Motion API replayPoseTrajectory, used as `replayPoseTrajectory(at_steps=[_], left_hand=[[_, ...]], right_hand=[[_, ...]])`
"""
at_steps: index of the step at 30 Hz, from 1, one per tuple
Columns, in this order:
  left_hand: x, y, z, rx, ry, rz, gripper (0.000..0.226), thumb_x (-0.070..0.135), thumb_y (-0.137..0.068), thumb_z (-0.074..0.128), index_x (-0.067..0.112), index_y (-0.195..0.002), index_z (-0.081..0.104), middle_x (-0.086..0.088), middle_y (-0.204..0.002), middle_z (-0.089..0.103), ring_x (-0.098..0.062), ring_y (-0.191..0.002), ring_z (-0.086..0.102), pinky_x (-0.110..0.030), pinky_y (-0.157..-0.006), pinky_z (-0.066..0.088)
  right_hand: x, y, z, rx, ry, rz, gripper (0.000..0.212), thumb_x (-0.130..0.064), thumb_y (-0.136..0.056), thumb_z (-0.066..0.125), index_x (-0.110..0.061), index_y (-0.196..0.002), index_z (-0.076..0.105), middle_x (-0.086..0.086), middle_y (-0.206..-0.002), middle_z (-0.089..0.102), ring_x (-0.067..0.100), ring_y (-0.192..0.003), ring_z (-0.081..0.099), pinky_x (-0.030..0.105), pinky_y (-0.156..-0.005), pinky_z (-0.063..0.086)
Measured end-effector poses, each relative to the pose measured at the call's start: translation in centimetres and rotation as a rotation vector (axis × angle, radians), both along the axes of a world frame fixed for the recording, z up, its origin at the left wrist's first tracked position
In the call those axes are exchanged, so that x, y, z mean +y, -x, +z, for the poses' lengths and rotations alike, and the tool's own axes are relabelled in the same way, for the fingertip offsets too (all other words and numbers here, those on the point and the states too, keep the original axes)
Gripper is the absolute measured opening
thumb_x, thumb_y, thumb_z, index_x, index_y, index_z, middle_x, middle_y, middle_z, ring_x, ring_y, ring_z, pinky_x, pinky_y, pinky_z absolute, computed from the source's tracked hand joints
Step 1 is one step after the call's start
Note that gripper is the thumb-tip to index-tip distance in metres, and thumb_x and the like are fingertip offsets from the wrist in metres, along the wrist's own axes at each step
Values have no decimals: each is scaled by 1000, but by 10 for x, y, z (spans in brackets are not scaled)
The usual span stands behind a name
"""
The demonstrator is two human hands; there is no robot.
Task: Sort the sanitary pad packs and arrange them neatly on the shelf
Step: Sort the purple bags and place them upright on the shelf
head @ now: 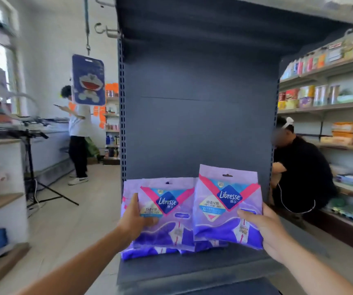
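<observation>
- The left hand [136,220] grips a purple Libresse pad pack [167,211] by its left edge, thumb across the front and fingers behind, holding it upright above the front of the dark grey shelf [192,271].
- The right hand [266,228] grips a second Libresse pack marked XL [227,205] by its lower right edge, thumb on the face; this pack stands a little higher and just beside the first.
- Both packs look light and soft: thin glossy film over squashy contents, likely to buckle if pinched hard and to slide against each other. A hold on the side edge with the thumb flat on the front seems the safest; the sealed top strip with its hang hole looks a weak place to pull.
- More purple packs [128,254] stand behind and below the held ones; how many, and whether they lean or lie flat, cannot be told, as the front packs cover them.
- The size mark on the left-hand pack is blurred, so whether it matches the XL cannot be read.
- Beyond, the shelf's back panel [197,124] shows bare; its top is cut off, and a crouching person in black [299,173] is partly hidden by its right upright.
</observation>
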State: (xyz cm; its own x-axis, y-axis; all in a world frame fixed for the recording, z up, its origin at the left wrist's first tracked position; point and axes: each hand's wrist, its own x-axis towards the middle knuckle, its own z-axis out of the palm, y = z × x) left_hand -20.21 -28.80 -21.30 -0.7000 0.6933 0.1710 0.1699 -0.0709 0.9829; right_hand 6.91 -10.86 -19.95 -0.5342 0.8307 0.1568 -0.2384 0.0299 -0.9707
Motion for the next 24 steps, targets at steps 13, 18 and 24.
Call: replayPoseTrajectory(at_steps=[13, 18, 24], left_hand=[[-29, 23, -55, 104, 132, 125, 67, -14, -77, 71, 18, -124, 37, -8, -107, 62, -13, -85, 64, -22, -60, 56], [-31, 17, -71, 195, 233, 189, 65, 1, -80, 75, 24, -121, 31, -3, -111, 61, -8, -82, 61, -14, -57, 48], [-40, 3, -64, 456, 334, 376, 96, 21, -75, 84, 21, -146, 20, -9, -137, 36, -23, -126, 41, -41, -97, 47]], right_hand=[[16, 22, -34, -7, 37, 1, 44, -13, -72, 78, -14, -112, 60, 9, -100, 75, 29, -88, 73, 44, -73, 60], [13, 28, -44, -32, 45, 12, 57, -24, -61, 84, -16, -111, 59, 7, -102, 75, 29, -91, 72, 46, -78, 59], [13, 34, -44, -42, 41, 22, 54, -22, -62, 80, -17, -111, 59, 7, -103, 74, 28, -93, 72, 46, -80, 58]])
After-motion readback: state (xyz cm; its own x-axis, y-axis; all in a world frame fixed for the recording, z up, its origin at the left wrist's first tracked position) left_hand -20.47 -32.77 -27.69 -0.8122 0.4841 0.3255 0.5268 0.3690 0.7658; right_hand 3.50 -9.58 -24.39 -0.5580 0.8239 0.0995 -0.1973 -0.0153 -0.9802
